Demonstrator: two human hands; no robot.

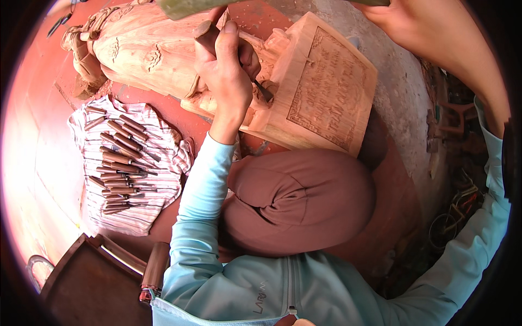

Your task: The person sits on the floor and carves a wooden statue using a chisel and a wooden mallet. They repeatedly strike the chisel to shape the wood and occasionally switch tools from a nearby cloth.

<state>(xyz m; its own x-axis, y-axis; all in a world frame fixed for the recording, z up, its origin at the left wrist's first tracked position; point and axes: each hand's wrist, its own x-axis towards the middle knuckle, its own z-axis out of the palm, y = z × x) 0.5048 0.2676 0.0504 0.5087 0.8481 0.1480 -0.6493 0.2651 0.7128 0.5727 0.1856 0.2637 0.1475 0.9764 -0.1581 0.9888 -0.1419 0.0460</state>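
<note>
My left hand (225, 68) is closed around a wood-handled chisel (206, 36). The chisel's dark blade (263, 91) slants down to the carved wood beside the base of a large wooden statue (147, 46), which lies on its side. The base (283, 103) has a flat end face with a carved panel (329, 89) of raised lettering inside a patterned border. At the upper right, my right hand (399, 24) grips the end of a greenish bar (187, 6) like a club or mallet. The top edge cuts off its middle and some of my fingers.
Several wood-handled chisels (117, 157) lie on a striped cloth (95, 217) at the left. A dark-brown chair or stool (87, 282) stands at the lower left. My bent knee (304, 201) is close to the base. Wood chips dot the reddish floor (261, 16).
</note>
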